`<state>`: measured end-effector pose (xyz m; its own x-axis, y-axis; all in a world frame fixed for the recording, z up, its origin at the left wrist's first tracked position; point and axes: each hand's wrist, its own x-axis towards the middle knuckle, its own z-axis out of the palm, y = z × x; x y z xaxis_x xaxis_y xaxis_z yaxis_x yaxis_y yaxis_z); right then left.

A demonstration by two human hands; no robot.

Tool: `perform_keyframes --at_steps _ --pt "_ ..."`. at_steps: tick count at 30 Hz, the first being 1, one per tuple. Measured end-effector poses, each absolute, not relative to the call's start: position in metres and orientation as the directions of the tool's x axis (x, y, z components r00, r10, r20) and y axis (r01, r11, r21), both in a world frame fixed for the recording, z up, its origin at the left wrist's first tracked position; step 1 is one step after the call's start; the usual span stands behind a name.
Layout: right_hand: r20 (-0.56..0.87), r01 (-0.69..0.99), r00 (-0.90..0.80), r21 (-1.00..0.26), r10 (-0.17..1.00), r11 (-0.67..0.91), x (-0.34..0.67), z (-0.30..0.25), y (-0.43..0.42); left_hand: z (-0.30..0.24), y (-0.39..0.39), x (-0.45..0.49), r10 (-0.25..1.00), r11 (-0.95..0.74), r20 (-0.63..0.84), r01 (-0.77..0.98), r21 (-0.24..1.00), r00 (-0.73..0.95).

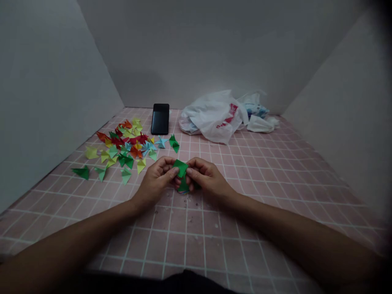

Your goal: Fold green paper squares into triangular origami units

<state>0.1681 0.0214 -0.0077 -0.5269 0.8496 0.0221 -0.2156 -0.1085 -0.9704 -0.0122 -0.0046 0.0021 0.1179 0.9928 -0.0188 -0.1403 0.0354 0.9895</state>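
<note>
Between both hands, above the tiled surface, is a small green piece of folded paper [181, 166]. My left hand [161, 173] pinches its left edge between thumb and fingers. On the opposite edge, my right hand [206, 173] grips the same paper, thumb in front. Just below the hands lies more green paper [183, 186], with thin coloured edges showing under it; the fingers partly hide it. Beyond the hands stands a dark green folded paper figure [174, 143]. To the left spreads a group of small folded paper figures [125, 159] in red, orange, yellow, green and light blue.
A black phone [160, 119] lies near the back wall. To its right sits a crumpled white plastic bag [211, 114] with red print, beside a smaller bag [259, 114] with blue inside. Pale walls [196, 53] enclose the pink tiled surface [275, 175] at the back and sides.
</note>
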Motion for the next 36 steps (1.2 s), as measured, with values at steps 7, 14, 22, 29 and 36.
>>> perform_keyframes --at_steps 7,14,22,29,36 --pt "0.016 -0.253 -0.548 -0.956 0.837 -0.148 0.1666 -0.0054 0.0190 0.0026 -0.0049 -0.0110 0.991 0.051 -0.026 -0.192 0.980 0.128" --pt "0.019 -0.267 -0.582 -0.949 0.813 -0.169 0.1653 -0.0041 0.0173 -0.0014 -0.0053 -0.0093 0.987 0.096 -0.060 -0.256 0.962 0.148" --pt "0.011 -0.273 -0.592 -0.944 0.806 -0.188 0.1677 -0.0072 0.0186 -0.0005 -0.0068 -0.0106 0.986 0.025 0.003 -0.169 0.985 0.166" --pt "0.030 -0.212 -0.511 -0.973 0.859 -0.092 0.1654 -0.0044 0.0170 0.0019 -0.0108 -0.0083 0.986 -0.161 0.160 0.010 0.987 0.054" --pt "0.112 -0.260 -0.457 -0.966 0.882 -0.012 0.1630 -0.0056 0.0141 0.0050 -0.0100 -0.0079 0.979 -0.201 0.203 0.048 0.978 -0.032"
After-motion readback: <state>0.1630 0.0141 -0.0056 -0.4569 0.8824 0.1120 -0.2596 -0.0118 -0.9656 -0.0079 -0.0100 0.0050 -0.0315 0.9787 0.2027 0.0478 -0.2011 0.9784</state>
